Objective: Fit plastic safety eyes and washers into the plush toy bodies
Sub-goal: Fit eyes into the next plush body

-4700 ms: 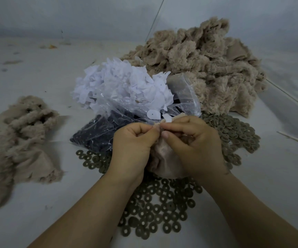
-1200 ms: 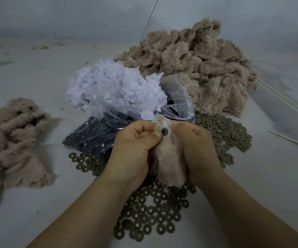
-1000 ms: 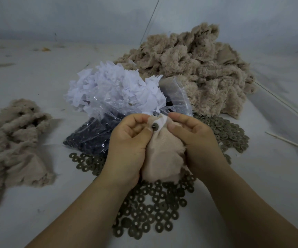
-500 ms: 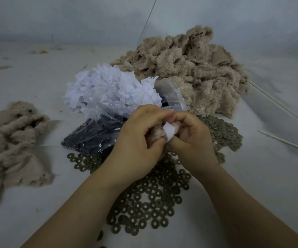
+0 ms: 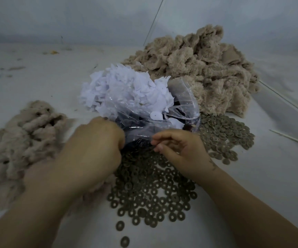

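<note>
We're at a pale gray work surface (image 5: pixel 252 194). Nearest, loose washers (image 5: pixel 150 190) lie scattered btwn our forearms. Left hand (image 5: pixel 92 151) is blurred, fingers curled; can't tell if it holds anything. Right hand (image 5: pixel 182 151) hangs over the washers, fingers loosely bent, nothing held. Beyond: clear bag (image 5: pixel 155 120) w/ dark safety eyes, white paper discs (image 5: pixel 125 90) on top. Left, a small plush pile (image 5: pixel 17 140); far right, the big plush heap (image 5: pixel 198 68). Prob btwn pieces; next we need a fresh body, eye & washer.
</note>
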Available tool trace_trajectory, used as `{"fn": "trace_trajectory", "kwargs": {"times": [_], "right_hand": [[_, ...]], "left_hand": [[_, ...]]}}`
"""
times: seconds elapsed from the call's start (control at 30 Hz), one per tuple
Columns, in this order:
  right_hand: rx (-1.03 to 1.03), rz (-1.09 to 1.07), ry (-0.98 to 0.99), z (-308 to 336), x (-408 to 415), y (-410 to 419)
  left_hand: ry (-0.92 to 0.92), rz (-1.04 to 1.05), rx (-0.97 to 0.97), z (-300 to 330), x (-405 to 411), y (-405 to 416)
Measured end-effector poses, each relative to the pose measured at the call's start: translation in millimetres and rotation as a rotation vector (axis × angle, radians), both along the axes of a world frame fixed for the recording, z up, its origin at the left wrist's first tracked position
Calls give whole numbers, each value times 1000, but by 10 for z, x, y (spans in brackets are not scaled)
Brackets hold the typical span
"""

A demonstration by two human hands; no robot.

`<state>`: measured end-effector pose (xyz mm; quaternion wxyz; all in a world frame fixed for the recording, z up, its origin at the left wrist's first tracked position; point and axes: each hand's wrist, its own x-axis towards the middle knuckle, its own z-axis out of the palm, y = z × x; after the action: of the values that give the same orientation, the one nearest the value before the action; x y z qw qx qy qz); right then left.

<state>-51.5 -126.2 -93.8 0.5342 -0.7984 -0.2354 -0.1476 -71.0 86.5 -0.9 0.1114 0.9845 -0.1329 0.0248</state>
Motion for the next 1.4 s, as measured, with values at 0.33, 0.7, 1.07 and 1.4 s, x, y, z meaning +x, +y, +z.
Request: {"fn": "trace_trajectory", "kwargs": {"times": [0.33, 0.7, 1.07, 1.4], "right_hand": [[-144, -182, -214, -40, 109, -68], [-169, -601, -163, 12, 268, -238], [-509, -850, 623, 442, 952, -761], [-83, -1028, 192, 378, 958, -881]], "left_hand": [[-313, -422, -176, -385, 235, -547], [-316, -235, 111, -517, 497, -850], [-356, -410, 69, -505, 768, -1158], [-317, -370, 289, -543, 934, -1369]]}}
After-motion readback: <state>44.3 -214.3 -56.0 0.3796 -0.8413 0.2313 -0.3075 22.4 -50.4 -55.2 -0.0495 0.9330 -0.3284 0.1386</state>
